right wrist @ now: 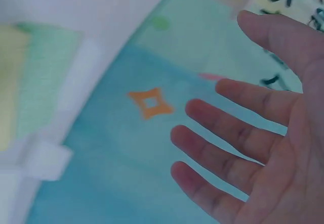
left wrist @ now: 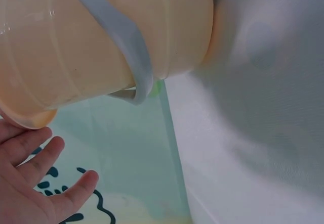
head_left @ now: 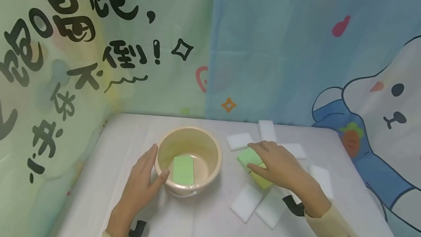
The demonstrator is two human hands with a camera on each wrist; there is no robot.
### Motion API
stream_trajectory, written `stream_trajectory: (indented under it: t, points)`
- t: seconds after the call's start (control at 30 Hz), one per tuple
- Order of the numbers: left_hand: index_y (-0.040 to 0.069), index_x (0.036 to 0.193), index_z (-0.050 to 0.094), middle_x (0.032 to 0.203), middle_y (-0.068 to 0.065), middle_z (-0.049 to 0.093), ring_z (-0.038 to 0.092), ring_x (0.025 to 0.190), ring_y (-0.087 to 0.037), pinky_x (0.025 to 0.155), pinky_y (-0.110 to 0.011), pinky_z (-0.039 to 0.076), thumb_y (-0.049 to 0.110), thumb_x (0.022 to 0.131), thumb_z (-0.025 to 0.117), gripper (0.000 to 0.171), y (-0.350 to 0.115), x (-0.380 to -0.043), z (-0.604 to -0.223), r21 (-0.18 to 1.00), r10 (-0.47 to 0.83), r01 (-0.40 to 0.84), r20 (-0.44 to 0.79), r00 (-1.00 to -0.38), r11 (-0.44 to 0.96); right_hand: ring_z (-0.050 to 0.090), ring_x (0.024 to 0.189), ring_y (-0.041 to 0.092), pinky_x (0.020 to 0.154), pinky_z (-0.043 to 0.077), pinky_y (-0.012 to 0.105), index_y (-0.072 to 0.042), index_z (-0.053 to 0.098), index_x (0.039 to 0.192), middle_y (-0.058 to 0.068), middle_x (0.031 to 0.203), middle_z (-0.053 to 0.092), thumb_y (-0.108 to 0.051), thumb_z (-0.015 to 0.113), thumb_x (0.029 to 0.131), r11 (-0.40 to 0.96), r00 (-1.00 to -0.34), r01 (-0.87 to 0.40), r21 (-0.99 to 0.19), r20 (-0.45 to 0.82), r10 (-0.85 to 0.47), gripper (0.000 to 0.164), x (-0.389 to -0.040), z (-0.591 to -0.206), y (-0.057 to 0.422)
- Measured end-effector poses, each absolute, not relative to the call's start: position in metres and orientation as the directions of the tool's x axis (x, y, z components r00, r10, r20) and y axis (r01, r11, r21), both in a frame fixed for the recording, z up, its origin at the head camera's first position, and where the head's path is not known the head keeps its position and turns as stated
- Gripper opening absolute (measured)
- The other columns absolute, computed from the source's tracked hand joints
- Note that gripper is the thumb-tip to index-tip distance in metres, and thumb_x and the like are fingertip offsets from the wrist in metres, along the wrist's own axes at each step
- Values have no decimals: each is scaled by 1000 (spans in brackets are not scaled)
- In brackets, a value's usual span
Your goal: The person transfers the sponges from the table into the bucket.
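A cream-coloured bucket [head_left: 187, 138] stands on the table with a light green sponge [head_left: 183, 171] lying inside on its bottom. My left hand [head_left: 141, 182] is at the bucket's left side, fingers extended along the rim and thumb near the front edge. In the left wrist view, its fingertips [left wrist: 43, 150] are right at the bucket's lip, below a grey handle [left wrist: 131, 47]. Over the sponge pile on the right, my right hand [head_left: 279, 164] hovers with fingers spread and palm holding nothing. Beneath it lie a second green sponge [head_left: 246, 158] and a yellow one [head_left: 261, 181], both partly covered.
Several white sponge blocks lie around the coloured ones, such as a white block [head_left: 246, 203] at the front and another white block [head_left: 267, 130] at the back. White cloth covers the table [head_left: 204, 215]. A printed curtain [head_left: 263, 46] hangs behind and at the left.
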State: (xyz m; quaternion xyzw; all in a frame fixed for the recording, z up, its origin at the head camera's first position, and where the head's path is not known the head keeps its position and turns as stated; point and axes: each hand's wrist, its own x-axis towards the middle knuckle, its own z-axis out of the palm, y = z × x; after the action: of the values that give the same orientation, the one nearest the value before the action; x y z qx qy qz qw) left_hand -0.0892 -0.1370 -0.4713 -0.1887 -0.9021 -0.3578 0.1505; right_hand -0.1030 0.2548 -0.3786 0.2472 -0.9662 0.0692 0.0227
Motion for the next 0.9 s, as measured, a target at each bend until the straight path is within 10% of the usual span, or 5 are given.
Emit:
stream_trajectory:
  t: [0.9]
  points:
    - [2,156,31,156,-17,38,39,139,-38,110,-61,33,34,96,66,76,-136,-89,-474,593,212,456,436,-875,664,60,109,34,86,54,50,-3,61,132,14,120,63,-39,81,83,924,-945,-325,-201,93,-312,65,-40,-482,262]
